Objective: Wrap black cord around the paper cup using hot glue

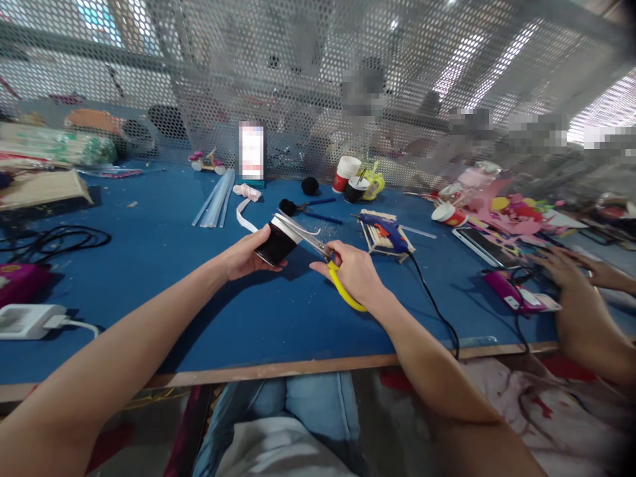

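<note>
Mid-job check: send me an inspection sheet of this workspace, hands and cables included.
Surface: blue tabletop, small bits scattered on it.
Job's things: black cup, tilted, with a white rim; yellow-handled scissors, blades at that rim.
Clutter: clear glue sticks, blue-handled pliers, blue glue gun, red-and-white cup.
Hands: left hand holds the cup; right hand holds the scissors.
Cables: black cable from the glue gun to the front edge; white cable at far left.
Surroundings: perforated screen behind; co-worker's hand at right.

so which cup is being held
The black, white-rimmed cup in the left hand, by the yellow-handled metal scissors; the other cups are on the blue table.
</note>
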The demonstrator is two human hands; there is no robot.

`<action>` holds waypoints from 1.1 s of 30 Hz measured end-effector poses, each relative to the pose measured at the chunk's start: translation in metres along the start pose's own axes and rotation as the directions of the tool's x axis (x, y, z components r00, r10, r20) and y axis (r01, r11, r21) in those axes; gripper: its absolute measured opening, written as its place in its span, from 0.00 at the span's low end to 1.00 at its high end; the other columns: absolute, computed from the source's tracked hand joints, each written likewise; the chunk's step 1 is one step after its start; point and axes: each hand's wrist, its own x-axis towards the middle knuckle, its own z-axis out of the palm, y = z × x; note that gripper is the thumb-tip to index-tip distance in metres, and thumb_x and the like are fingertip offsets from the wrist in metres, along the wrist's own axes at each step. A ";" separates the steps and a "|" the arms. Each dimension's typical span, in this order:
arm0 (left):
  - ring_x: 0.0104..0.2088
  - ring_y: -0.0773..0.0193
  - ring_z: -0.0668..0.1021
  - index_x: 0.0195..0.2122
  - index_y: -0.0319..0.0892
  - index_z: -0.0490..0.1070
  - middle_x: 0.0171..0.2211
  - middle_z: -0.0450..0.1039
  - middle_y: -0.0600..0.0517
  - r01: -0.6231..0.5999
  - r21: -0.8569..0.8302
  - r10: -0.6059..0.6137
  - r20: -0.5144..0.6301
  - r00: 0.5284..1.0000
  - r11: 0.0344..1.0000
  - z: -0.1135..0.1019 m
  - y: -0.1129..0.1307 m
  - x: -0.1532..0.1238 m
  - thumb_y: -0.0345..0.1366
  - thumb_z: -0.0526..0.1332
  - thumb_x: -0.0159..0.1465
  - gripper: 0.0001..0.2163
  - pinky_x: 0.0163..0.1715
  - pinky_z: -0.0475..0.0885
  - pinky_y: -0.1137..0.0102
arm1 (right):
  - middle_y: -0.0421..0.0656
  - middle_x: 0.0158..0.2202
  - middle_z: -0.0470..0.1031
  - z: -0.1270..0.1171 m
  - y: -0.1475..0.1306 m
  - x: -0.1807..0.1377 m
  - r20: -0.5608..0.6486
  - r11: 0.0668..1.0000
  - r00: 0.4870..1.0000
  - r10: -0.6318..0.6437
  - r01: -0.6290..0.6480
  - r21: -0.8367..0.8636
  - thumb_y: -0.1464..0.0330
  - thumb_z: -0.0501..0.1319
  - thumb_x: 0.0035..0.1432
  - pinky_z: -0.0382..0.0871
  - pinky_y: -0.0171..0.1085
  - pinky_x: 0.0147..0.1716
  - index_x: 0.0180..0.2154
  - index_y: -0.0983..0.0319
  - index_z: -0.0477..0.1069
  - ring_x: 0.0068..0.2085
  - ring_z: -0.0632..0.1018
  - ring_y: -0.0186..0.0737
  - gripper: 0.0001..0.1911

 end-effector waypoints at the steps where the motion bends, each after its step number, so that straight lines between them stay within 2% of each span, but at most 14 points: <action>1: 0.32 0.57 0.78 0.45 0.37 0.68 0.38 0.73 0.40 0.046 -0.028 -0.046 0.027 0.999 0.999 0.000 0.001 0.000 0.56 0.54 0.57 0.27 0.32 0.72 0.63 | 0.37 0.22 0.62 0.000 0.000 0.000 0.001 1.000 1.000 -0.002 0.002 0.008 0.51 0.57 0.52 0.57 0.34 0.26 0.34 0.60 0.66 0.24 0.64 0.34 0.19; 4: 0.28 0.61 0.77 0.45 0.37 0.68 0.37 0.74 0.40 0.079 -0.029 -0.077 0.062 0.995 0.996 0.001 0.002 -0.001 0.54 0.55 0.58 0.25 0.25 0.69 0.69 | 0.39 0.25 0.65 0.000 0.000 0.000 0.011 0.999 1.000 -0.010 0.010 0.036 0.51 0.59 0.50 0.60 0.35 0.28 0.36 0.60 0.66 0.26 0.66 0.35 0.20; 6: 0.26 0.62 0.76 0.47 0.39 0.66 0.36 0.73 0.42 0.021 0.024 -0.022 0.035 0.999 1.000 0.004 0.001 -0.002 0.50 0.58 0.57 0.22 0.21 0.67 0.72 | 0.42 0.30 0.68 0.000 0.000 0.001 0.017 0.998 1.000 -0.023 0.022 0.062 0.51 0.61 0.46 0.62 0.36 0.31 0.39 0.61 0.65 0.30 0.69 0.37 0.23; 10: 0.27 0.61 0.77 0.48 0.42 0.62 0.35 0.71 0.45 -0.050 0.119 0.051 -0.003 0.999 0.992 0.011 -0.003 -0.004 0.46 0.60 0.57 0.20 0.21 0.68 0.71 | 0.46 0.36 0.69 0.000 -0.002 0.002 0.037 0.994 0.999 -0.040 0.036 0.102 0.51 0.64 0.43 0.63 0.38 0.34 0.42 0.62 0.63 0.35 0.70 0.41 0.29; 15: 0.28 0.62 0.77 0.50 0.42 0.60 0.36 0.69 0.46 -0.087 0.173 0.092 -0.017 0.996 0.981 0.014 -0.005 -0.004 0.46 0.60 0.57 0.22 0.22 0.69 0.71 | 0.44 0.32 0.68 -0.002 -0.003 0.002 0.041 0.999 0.999 0.020 -0.021 0.031 0.50 0.61 0.46 0.62 0.36 0.30 0.40 0.62 0.64 0.31 0.69 0.39 0.26; 20: 0.28 0.62 0.77 0.50 0.42 0.60 0.35 0.69 0.48 -0.127 0.270 0.152 -0.076 0.985 0.954 0.007 -0.004 -0.002 0.45 0.62 0.56 0.23 0.23 0.70 0.71 | 0.39 0.24 0.64 0.002 0.000 0.001 0.037 0.998 0.999 0.005 -0.003 -0.062 0.48 0.57 0.49 0.57 0.34 0.26 0.36 0.60 0.65 0.25 0.66 0.35 0.23; 23: 0.31 0.59 0.78 0.51 0.44 0.61 0.39 0.70 0.46 -0.119 0.208 0.132 -0.050 0.990 0.971 0.000 -0.001 -0.001 0.46 0.62 0.56 0.23 0.28 0.73 0.66 | 0.38 0.23 0.63 0.001 -0.001 0.000 0.017 0.998 1.000 -0.010 0.011 -0.059 0.48 0.57 0.50 0.56 0.34 0.26 0.36 0.60 0.65 0.24 0.65 0.34 0.23; 26: 0.35 0.55 0.78 0.49 0.41 0.64 0.42 0.72 0.42 -0.033 0.043 0.031 0.053 0.998 0.999 -0.004 0.000 0.000 0.51 0.58 0.57 0.24 0.34 0.73 0.62 | 0.39 0.23 0.63 -0.001 -0.003 0.000 0.008 0.999 1.000 -0.016 0.016 -0.041 0.48 0.57 0.50 0.58 0.34 0.27 0.35 0.61 0.65 0.24 0.65 0.34 0.22; 29: 0.31 0.58 0.78 0.47 0.37 0.67 0.39 0.74 0.41 0.038 -0.025 -0.035 0.126 0.991 0.999 -0.004 -0.002 0.001 0.53 0.57 0.57 0.25 0.29 0.72 0.67 | 0.39 0.24 0.63 -0.002 -0.003 0.000 0.015 1.000 1.000 -0.025 0.026 -0.018 0.49 0.58 0.50 0.59 0.35 0.27 0.36 0.61 0.65 0.25 0.66 0.35 0.23; 33: 0.28 0.61 0.77 0.48 0.41 0.64 0.37 0.73 0.44 -0.042 0.068 0.038 0.060 0.997 0.997 0.001 -0.004 -0.001 0.45 0.60 0.58 0.20 0.21 0.68 0.72 | 0.42 0.29 0.67 0.002 0.000 0.001 0.023 0.998 0.999 -0.045 0.043 0.052 0.50 0.61 0.46 0.62 0.36 0.30 0.39 0.61 0.64 0.30 0.68 0.38 0.25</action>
